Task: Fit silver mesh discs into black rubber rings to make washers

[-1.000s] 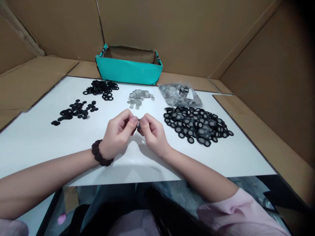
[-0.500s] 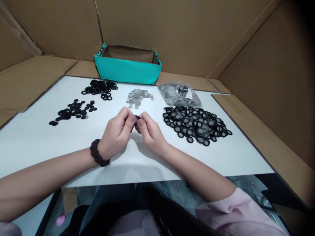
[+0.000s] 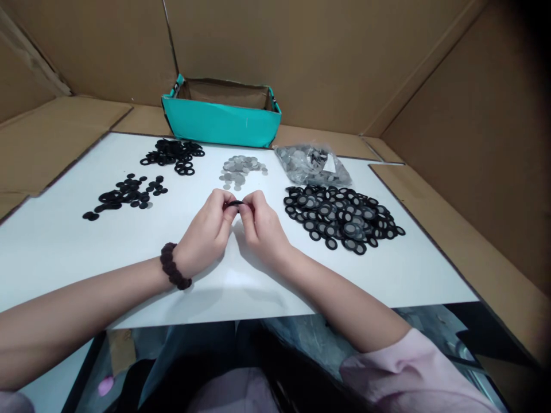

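Observation:
Between the fingertips of both hands, above the white table [image 3: 206, 307], is a small black ring [image 3: 235, 203], seen nearly edge-on and partly covered by fingers. My left hand [image 3: 209, 225], with a dark braided band at its wrist, pinches one side. My right hand [image 3: 263, 226] pinches the other side. Just beyond the hands lies a pile of thin grey discs [image 3: 241, 167]. Right of my right hand spreads a large heap of black rings with grey centres [image 3: 344, 217]. Small black discs [image 3: 129, 192] are scattered left of my left hand.
Loose black rings [image 3: 173, 154] are piled at the back left. A teal open box [image 3: 221, 120] stands behind the table. A clear plastic bag of grey discs [image 3: 313, 164] lies at the back right. Cardboard walls [image 3: 318, 63] enclose the table on several sides.
The black ring has turned and shows more of its edge between the fingers. Both thumbs have shifted slightly, and the hands remain in nearly the same place.

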Motion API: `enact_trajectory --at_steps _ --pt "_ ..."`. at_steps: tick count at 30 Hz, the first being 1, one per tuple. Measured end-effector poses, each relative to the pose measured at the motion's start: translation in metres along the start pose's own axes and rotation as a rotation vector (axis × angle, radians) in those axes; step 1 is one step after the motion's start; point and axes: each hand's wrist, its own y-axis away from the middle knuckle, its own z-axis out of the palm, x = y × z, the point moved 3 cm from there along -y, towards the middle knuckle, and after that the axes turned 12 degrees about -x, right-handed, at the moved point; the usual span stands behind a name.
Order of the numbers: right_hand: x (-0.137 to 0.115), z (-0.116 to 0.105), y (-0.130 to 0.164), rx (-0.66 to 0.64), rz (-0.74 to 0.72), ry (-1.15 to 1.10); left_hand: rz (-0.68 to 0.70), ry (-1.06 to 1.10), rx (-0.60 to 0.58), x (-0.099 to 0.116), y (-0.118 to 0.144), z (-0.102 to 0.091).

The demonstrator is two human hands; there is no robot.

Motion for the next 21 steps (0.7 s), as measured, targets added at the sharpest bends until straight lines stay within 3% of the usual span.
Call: enact_trajectory --at_steps 9,17,21 --pt "-0.003 0.001 -0.002 0.036 -0.047 0.196 -0.063 0.078 -0.013 0.003 0.000 0.000" --pt "0.000 -0.008 -0.002 0.008 -0.068 0.060 -0.107 0.201 -0.065 -0.002 -0.003 -0.005" --pt "0.000 -0.014 -0.002 -0.022 -0.075 -0.068 -0.070 0.265 -0.181 0.001 -0.006 -0.011"
